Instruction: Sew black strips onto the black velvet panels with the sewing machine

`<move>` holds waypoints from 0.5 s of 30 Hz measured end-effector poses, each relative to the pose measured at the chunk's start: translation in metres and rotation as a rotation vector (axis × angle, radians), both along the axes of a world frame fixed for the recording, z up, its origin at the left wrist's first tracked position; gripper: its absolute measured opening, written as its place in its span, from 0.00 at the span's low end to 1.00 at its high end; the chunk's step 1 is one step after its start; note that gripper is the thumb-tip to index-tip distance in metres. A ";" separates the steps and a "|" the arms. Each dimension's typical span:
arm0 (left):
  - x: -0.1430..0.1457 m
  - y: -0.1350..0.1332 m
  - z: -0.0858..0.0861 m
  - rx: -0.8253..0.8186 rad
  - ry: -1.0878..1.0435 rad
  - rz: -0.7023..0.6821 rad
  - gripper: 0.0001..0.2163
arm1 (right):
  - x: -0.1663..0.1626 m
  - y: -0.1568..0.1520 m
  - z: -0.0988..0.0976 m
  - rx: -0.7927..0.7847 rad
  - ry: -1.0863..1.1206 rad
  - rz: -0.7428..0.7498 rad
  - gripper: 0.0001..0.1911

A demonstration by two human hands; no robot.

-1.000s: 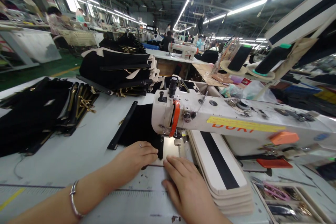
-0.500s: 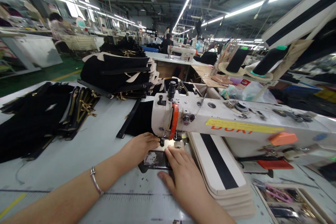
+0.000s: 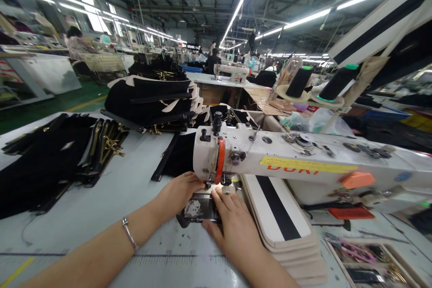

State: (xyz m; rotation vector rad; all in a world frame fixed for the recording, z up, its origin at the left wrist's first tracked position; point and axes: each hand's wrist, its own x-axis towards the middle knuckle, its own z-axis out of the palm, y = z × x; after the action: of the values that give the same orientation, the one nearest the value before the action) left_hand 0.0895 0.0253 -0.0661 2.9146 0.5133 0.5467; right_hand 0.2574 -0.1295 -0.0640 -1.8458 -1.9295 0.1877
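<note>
The white sewing machine (image 3: 249, 148) stands before me, its needle area lit. My left hand (image 3: 178, 193) lies with fingers stretched out just left of the presser foot (image 3: 208, 186), against the edge of a black fabric piece (image 3: 182, 155). That piece has a dark zipper-like strip along its left edge and runs behind the machine head. Right of the foot, my right hand (image 3: 236, 225) rests flat, thumb apart, fingertips on a small pale patch (image 3: 218, 187) by the needle. Whatever lies beneath the fingertips is hidden. The dark metal plate (image 3: 199, 209) shows between the hands.
Stacked cream panels with a black stripe (image 3: 283, 216) lie under the machine arm. Black zippered pieces (image 3: 67, 153) cover the table's left, with a taller pile (image 3: 148, 99) behind. A tool tray (image 3: 367, 256) sits at right, below thread cones (image 3: 337, 82). People work farther back.
The view has shifted slightly, so the machine sits a little lower and farther left. Both hands keep nearly the same place beside the presser foot.
</note>
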 end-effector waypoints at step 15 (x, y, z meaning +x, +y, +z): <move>-0.004 -0.002 -0.008 -0.123 -0.066 0.007 0.15 | -0.004 -0.006 -0.004 0.016 -0.026 -0.012 0.30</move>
State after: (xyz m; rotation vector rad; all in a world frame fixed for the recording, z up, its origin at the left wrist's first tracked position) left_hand 0.0858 0.0232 -0.0744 2.7698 0.5291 0.5884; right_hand 0.2538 -0.1355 -0.0680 -1.8579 -1.9311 0.1443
